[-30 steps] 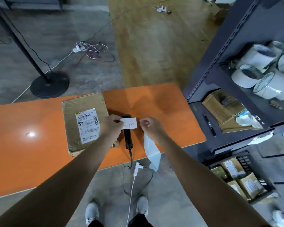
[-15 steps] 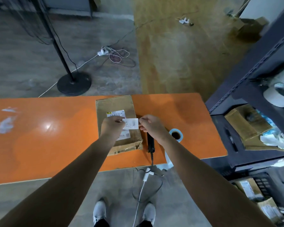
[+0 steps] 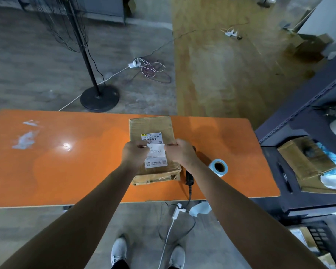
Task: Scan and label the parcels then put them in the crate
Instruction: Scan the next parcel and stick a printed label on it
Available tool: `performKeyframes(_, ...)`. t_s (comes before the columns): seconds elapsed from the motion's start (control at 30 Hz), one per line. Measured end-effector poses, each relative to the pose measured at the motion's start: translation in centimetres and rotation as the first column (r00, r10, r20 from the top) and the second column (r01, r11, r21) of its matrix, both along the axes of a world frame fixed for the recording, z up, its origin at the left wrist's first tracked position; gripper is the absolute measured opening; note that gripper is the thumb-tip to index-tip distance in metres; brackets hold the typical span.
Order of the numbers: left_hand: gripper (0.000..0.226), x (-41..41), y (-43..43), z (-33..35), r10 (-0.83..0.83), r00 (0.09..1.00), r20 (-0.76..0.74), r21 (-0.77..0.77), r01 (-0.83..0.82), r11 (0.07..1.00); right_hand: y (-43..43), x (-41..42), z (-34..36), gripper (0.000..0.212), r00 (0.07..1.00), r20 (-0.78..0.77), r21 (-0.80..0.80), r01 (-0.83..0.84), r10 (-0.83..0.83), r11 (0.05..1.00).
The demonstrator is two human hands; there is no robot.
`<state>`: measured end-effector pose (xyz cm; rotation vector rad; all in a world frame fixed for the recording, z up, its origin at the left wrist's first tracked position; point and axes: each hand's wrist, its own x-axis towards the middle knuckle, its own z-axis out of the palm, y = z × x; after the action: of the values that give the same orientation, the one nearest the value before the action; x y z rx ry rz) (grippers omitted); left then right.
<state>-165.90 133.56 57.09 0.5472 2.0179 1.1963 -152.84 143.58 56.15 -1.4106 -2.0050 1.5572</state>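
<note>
A brown cardboard parcel (image 3: pixel 151 127) with a printed shipping sticker lies on the orange table (image 3: pixel 76 162). Over its top I hold a small white handwritten label (image 3: pixel 156 150). My left hand (image 3: pixel 133 154) pinches the label's left edge and my right hand (image 3: pixel 179 152) pinches its right edge. The black barcode scanner (image 3: pixel 189 176) lies just right of the parcel, mostly hidden under my right wrist. A roll of labels (image 3: pixel 218 168) stands to its right. The black crate (image 3: pixel 322 239) sits on the floor at the lower right.
A dark metal shelf rack (image 3: pixel 299 133) with boxes and a pen stands right of the table. A black floor stand (image 3: pixel 99 98) and loose cables lie beyond the table. The scanner cable (image 3: pixel 173 222) hangs off the near edge by my feet.
Both hands have carried the label leftward from above the scanner to over the parcel's printed sticker. The view has shifted, so the parcel now sits in the middle.
</note>
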Motion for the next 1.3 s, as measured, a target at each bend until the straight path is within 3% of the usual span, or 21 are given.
performKeyframes(0.27,0.023,-0.2,-1.1,-1.4,0.004,0.996,0.09,-0.043,0.0,0.999,-0.7,0.0,-0.7,0.019,0.978,0.123,0.052,-0.179,0.171,0.983)
performKeyframes(0.43,0.02,-0.4,-2.1,-2.1,-0.07,0.99,-0.122,-0.163,0.05,0.985,-1.8,-0.6,-1.6,0.03,0.916,0.293,0.156,-0.328,0.274,0.932)
performKeyframes(0.7,0.021,-0.1,-2.8,-2.9,-0.251,0.879,-0.405,-0.364,0.097,0.926,-3.3,-1.6,-2.5,0.024,0.881,0.423,0.3,-0.355,0.21,0.885)
performKeyframes(0.93,0.015,-0.3,-2.9,-3.6,-0.277,0.807,-0.522,-0.384,0.068,0.921,-3.5,-2.3,-2.4,0.022,0.849,0.493,0.277,-0.359,0.189,0.891)
performKeyframes(1.1,0.021,-1.0,-3.1,-3.9,-0.148,0.919,-0.366,-0.341,0.015,0.94,-3.1,-2.0,-2.1,0.023,0.912,0.392,0.217,-0.216,0.118,0.952)
performKeyframes(1.2,0.052,-0.8,-2.7,-4.1,-0.05,0.978,-0.201,-0.327,-0.019,0.945,-2.6,-1.9,-1.6,0.03,0.93,0.34,0.121,-0.187,0.136,0.975)
performKeyframes(1.3,0.075,-0.3,-2.4,-4.7,-0.043,0.979,-0.198,-0.392,-0.039,0.919,-2.9,-2.6,-1.5,0.036,0.929,0.359,0.151,-0.155,0.092,0.976)
